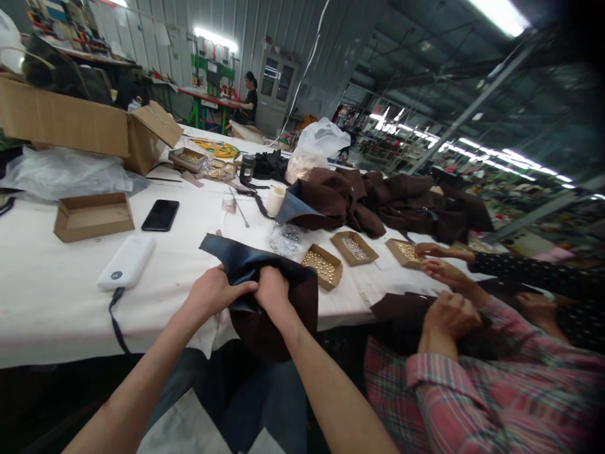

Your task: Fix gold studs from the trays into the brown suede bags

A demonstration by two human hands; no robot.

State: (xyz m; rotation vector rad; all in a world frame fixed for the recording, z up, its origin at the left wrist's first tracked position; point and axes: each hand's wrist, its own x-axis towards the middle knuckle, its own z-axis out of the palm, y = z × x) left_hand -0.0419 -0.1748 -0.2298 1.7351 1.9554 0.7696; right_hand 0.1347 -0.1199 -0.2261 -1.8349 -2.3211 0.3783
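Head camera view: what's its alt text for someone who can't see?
A person's left hand and right hand hold folded dark material at a white-covered table. Open boxes of small shiny pieces sit nearby; other people's hands are at right.

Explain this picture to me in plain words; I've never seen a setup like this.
There is no machine doing the handling here: you see a person's own two bare hands, from a camera worn on their head, looking forward and down. The left hand grips a dark piece of material with a shiny bluish side; the right hand presses into its folds, fingertips hidden. On the white-covered table lie a black phone, a white device with a black cable, and small trays, one with gold-coloured pieces. Farther back is a brown heap. The plaid sleeve at right belongs to someone else.
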